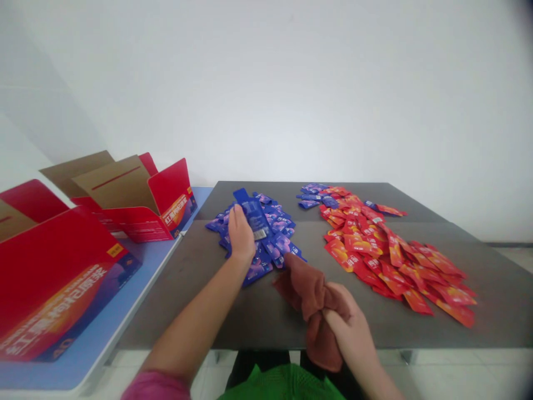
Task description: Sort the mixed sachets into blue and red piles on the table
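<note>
My left hand (241,234) is closed around a blue pouch (255,216) with a spout-like top, a printed back and a barcode. It is raised over a pile of blue pouches (281,219) on the dark table. At the table's near edge, my right hand (347,319) grips a bunched brown cloth (314,294), part of which hangs down past the edge. The fingers of that hand are wrapped into the cloth folds and partly hidden.
A large heap of red-orange pouches (387,253) covers the right of the dark table (187,300). A few blue pouches (310,197) lie at its far end. Open red cartons (54,272) stand on a light blue table (104,316) at the left. A white wall rises behind.
</note>
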